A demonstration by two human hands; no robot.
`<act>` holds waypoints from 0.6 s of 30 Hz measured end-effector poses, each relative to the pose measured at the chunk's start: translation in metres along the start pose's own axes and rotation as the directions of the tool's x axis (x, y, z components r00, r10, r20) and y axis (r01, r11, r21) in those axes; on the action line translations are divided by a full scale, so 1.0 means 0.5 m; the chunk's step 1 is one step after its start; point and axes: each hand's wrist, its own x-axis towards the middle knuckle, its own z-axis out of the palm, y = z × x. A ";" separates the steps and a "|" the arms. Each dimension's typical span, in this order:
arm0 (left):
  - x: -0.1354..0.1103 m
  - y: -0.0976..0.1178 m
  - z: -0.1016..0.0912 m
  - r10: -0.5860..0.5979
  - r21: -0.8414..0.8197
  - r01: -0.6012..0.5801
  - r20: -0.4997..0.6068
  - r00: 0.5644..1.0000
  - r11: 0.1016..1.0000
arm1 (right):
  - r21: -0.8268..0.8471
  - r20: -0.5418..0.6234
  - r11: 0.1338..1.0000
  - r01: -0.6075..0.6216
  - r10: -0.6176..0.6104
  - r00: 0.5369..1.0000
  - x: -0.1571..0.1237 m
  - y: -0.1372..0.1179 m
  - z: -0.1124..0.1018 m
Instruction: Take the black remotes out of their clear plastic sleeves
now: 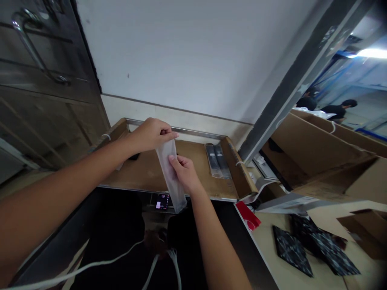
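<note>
A long clear plastic bag (173,180) hangs upright above a shallow cardboard tray (145,171). My left hand (149,133) pinches the bag's top edge. My right hand (185,173) grips the bag's middle from the right side, thumb on its front. The bag looks empty or nearly so; I cannot make out anything inside it. Two dark remote controls in clear bags (217,160) lie side by side at the tray's right end, a hand's width from my right hand.
A small lit screen (162,201) sits under the tray's front edge. White cables (169,262) run across the dark surface below. Black patterned packets (314,245) and a red item (248,215) lie on the table at right, near cardboard boxes (317,153). People stand far right.
</note>
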 end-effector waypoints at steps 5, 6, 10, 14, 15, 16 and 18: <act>0.003 -0.036 -0.010 -0.016 0.087 0.019 -0.041 0.999 0.996 | -0.066 -0.007 0.982 -0.175 0.175 0.985 -0.048 0.055 -0.042; 0.002 -0.040 -0.013 -0.021 0.108 0.026 -0.049 0.999 0.994 | -0.069 -0.008 0.979 -0.193 0.193 0.981 -0.057 0.063 -0.049; -0.005 -0.050 -0.021 -0.047 0.159 0.055 -0.052 0.998 0.986 | -0.044 0.046 0.971 -0.237 0.238 0.970 -0.092 0.093 -0.073; -0.014 -0.077 -0.020 -0.077 0.167 0.085 -0.053 0.996 0.982 | 0.028 0.052 0.957 -0.289 0.288 0.956 -0.118 0.118 -0.090; -0.016 -0.088 -0.018 -0.079 0.164 0.087 -0.056 0.995 0.983 | 0.048 0.037 0.953 -0.298 0.296 0.954 -0.123 0.122 -0.093; -0.018 -0.099 -0.016 -0.077 0.158 0.086 -0.059 0.995 0.984 | 0.066 0.023 0.951 -0.301 0.300 0.954 -0.129 0.125 -0.095; -0.021 -0.120 -0.013 -0.070 0.144 0.078 -0.062 0.996 0.987 | 0.094 0.012 0.950 -0.299 0.299 0.954 -0.138 0.129 -0.096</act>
